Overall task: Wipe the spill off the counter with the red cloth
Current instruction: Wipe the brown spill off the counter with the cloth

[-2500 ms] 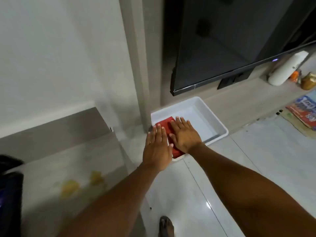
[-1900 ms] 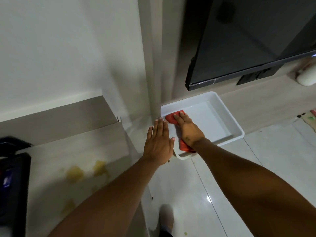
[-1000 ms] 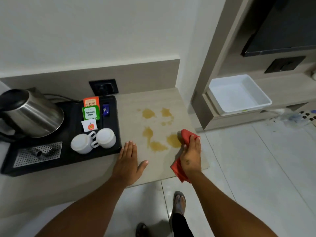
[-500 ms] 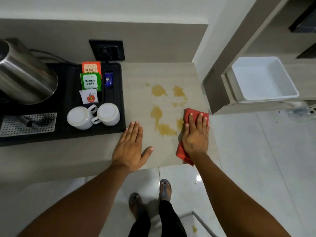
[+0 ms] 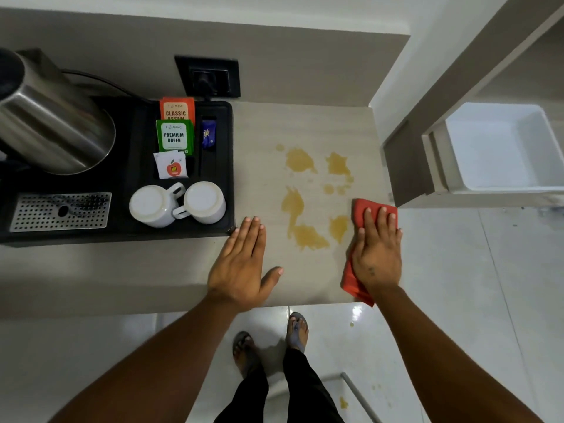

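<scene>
We are pressing our right hand [image 5: 377, 254] flat, fingers spread, on the red cloth [image 5: 361, 215], which is lying on the bench [image 5: 302, 129] at its right edge, with its near corner hanging a little past the front edge. We are not pinching the cloth, only pinning it under the palm. Our left hand [image 5: 241, 270] is lying open and empty on the bench, just in front of the black tray [image 5: 134, 233] that is carrying the steel kettle [image 5: 52, 123], two upturned white cups [image 5: 177, 206] and the tea sachets [image 5: 175, 135]. The spill [image 5: 308, 236] is sitting in several yellow-brown patches between our hands, the nearest one touching or just beside the cloth's left edge; the others are lying farther back toward the wall. We are judging the wipe as barely begun, since every patch is looking wet and whole. The risks we are seeing: a sweep toward ourselves or to the right could be pushing liquid over the edge onto the white floor [image 5: 457, 300], where a few drops are already showing; a flat, unbunched cloth could be smearing rather than soaking; and a long stroke leftward could be driving liquid under the tray or knocking the cups.
</scene>
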